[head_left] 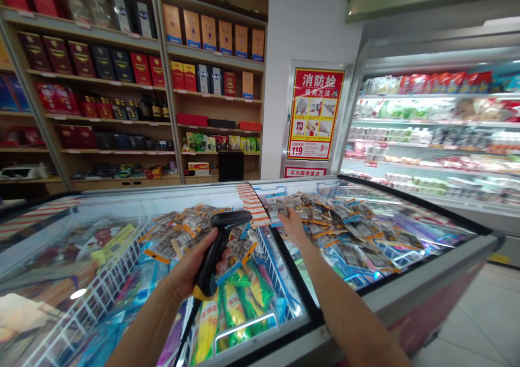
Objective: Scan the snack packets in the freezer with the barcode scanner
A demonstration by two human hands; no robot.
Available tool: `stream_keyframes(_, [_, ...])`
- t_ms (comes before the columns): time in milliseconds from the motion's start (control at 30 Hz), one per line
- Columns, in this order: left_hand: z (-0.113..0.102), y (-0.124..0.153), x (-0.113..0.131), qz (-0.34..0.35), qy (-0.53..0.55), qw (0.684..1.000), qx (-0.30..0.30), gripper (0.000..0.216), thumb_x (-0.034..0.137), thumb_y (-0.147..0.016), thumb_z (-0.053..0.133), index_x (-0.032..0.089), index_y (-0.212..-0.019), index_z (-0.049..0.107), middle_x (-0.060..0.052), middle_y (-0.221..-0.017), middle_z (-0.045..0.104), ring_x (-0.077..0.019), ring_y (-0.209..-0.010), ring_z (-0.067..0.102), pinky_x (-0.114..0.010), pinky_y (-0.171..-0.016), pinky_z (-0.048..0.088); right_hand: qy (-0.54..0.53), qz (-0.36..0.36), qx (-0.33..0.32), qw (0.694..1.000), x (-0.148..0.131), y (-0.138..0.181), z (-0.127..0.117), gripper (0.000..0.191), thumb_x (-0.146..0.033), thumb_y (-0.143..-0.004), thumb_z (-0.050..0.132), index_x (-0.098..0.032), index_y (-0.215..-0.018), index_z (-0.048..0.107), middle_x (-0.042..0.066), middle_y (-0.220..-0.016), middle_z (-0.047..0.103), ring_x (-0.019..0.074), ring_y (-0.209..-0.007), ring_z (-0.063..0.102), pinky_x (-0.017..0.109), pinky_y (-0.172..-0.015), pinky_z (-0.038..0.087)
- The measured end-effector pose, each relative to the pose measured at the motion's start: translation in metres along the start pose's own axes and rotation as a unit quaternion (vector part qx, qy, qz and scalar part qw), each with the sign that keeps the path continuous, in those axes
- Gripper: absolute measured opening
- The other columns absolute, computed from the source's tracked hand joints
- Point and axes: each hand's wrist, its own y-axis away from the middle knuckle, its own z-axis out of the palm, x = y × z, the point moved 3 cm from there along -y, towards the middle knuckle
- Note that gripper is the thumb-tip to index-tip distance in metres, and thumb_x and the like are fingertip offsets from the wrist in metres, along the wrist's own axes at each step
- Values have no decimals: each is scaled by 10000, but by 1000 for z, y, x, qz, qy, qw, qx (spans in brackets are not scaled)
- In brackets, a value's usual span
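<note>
My left hand (190, 264) is wrapped around the grip of a black-and-yellow barcode scanner (214, 248), whose cable hangs down toward the bottom of the view. The scanner's head is over the left part of the freezer, above a pile of small packets (182, 229) with orange and blue edges. My right hand (291, 223) reaches to the back of the right part, its fingers closed on a small blue-and-grey packet (276, 205). More such packets (345, 223) lie heaped just right of that hand.
The chest freezer's dark frame bar (290, 269) runs between the two parts. A white wire basket (109, 296) and green-yellow bags (233, 307) sit inside at left. Behind stand shelves of boxes (142, 69), a red fire-hydrant sign (314, 112) and a lit display fridge (430, 123).
</note>
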Motion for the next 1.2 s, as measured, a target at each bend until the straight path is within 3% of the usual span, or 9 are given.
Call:
stream_keyframes(167, [0, -1, 0, -4, -15, 1000, 16, 303, 416, -727, 490, 158, -884, 511, 12, -544, 507, -66, -404, 444, -174, -373, 337, 41, -28, 121, 991, -21, -14, -39, 447, -270, -643, 482, -131, -1067, 492, 89, -921, 610, 200, -825, 551, 322, -773, 392])
stream_keyframes(267, [-1, -1, -2, -8, -22, 999, 29, 325, 417, -719, 501, 158, -915, 509, 12, -536, 508, -69, -402, 446, -174, -371, 340, 107, -50, 198, 973, -29, -23, -70, 585, -271, -662, 472, -143, -1221, 355, 93, -944, 604, 193, -791, 558, 319, -754, 394])
stream_keyframes(333, [-3, -1, -2, -10, -28, 999, 42, 323, 416, -715, 507, 158, -909, 512, 10, -538, 511, -70, -401, 446, -176, -371, 343, 158, -55, 227, 959, -30, -29, -90, 579, -267, -671, 463, -152, -1229, 359, 89, -915, 614, 200, -761, 562, 326, -735, 396])
stream_keyframes(500, [-6, -1, -1, -11, -28, 998, 47, 282, 414, -711, 509, 152, -813, 525, 6, -543, 510, -73, -405, 445, -191, -383, 366, 300, 27, 230, 926, -16, -42, -129, 461, -269, -724, 405, -167, -1171, 452, 105, -957, 608, 234, -863, 542, 349, -762, 375])
stream_keyframes(667, [-6, 0, 3, 1, -25, 997, 67, 258, 395, -702, 527, 138, -721, 526, -2, -544, 510, -66, -400, 438, -183, -378, 367, 329, 94, 220, 914, 4, -43, -147, 376, -281, -730, 413, -151, -1049, 563, 148, -973, 591, 285, -902, 518, 427, -757, 351])
stream_keyframes(833, [-8, 2, 6, 6, -31, 996, 79, 272, 399, -708, 518, 128, -723, 534, -8, -544, 515, -63, -406, 446, -177, -382, 381, 332, 112, 216, 911, 16, -40, -156, 360, -294, -768, 344, -112, -887, 630, 191, -868, 582, 324, -860, 517, 479, -702, 327])
stream_keyframes(1000, [-11, 2, 8, 3, -42, 995, 95, 274, 400, -730, 488, 128, -717, 523, -14, -549, 525, -67, -400, 453, -182, -379, 386, 326, 75, 220, 916, 4, -37, -151, 416, -309, -802, 256, -105, -817, 619, 191, -816, 565, 330, -863, 494, 498, -713, 289])
stream_keyframes(1100, [-11, 2, 10, 4, -37, 995, 92, 263, 392, -741, 472, 135, -765, 522, -4, -542, 517, -67, -392, 450, -181, -371, 381, 318, 8, 209, 925, -14, -32, -129, 374, -293, -805, 262, -138, -896, 590, 169, -991, 531, 335, -1006, 422, 517, -808, 234])
stream_keyframes(1200, [-13, 2, 12, 13, -50, 993, 102, 265, 398, -737, 477, 142, -792, 516, 2, -541, 519, -69, -392, 455, -177, -364, 373, 304, -62, 147, 939, -30, -22, -84, 326, -307, -793, 313, -177, -956, 563, 113, -1085, 510, 293, -1078, 382, 473, -872, 227])
